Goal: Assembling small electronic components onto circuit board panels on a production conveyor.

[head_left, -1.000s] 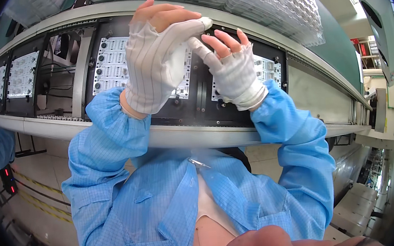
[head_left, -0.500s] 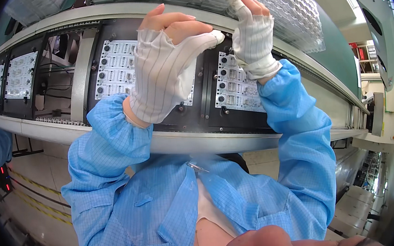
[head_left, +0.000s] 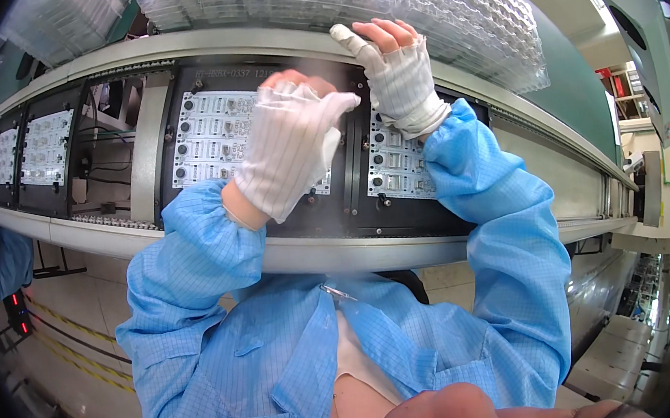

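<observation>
Curled, thumb outstretched, the left hand (head_left: 291, 144) hides part of the left circuit board (head_left: 212, 138), which shows mainly to its left. Rightward, the right hand (head_left: 395, 79) has half-bent fingers; the right circuit board (head_left: 397, 163) shows on its wrist's near side. I cannot tell whether either holds anything.

Workshop: electronics assembly was instantly revealed!
Conveyor (head_left: 372, 252): circuit boards (head_left: 209, 140) were lined along it!
Trays (head_left: 470, 15): clear stacks were spotted!

Both gloved hands (head_left: 288, 149) partly cover white circuit boards (head_left: 202, 145) on black plates (head_left: 328, 219)
</observation>
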{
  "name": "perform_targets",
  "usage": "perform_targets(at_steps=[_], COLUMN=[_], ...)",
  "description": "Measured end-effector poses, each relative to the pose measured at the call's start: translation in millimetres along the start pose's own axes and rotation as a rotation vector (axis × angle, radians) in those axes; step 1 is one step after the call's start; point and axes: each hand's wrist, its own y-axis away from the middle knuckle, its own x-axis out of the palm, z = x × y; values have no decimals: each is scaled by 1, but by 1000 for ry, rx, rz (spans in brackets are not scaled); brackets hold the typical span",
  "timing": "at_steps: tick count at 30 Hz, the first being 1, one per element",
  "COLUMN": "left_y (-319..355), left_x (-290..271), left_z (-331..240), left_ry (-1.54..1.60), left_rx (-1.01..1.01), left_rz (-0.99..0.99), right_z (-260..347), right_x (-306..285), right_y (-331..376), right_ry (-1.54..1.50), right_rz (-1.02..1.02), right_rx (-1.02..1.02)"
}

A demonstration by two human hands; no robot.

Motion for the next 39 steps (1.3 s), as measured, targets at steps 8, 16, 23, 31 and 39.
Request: perform_targets(at_steps=[8,16,23,31,39], left_y=[4,-6,-1,1,15], left_x=[30,57,50,52,10], left_z=[-16,-20,-15,-19,-30], left_ry=[-147,-69,-92,-138,-86], left_rx=[100,115,170,186,78], left_rz=[166,90,154,133,116], right_z=[-22,-33,-23,-17,-4], right_x=[-58,-129,-138,-145,-147], right_y=[25,128,190,203,171], right_ry=[-80,-104,-229,-398,-661], right_rz=[-135,95,109,52,-24], right_rx=[165,605,1009,1199,1222])
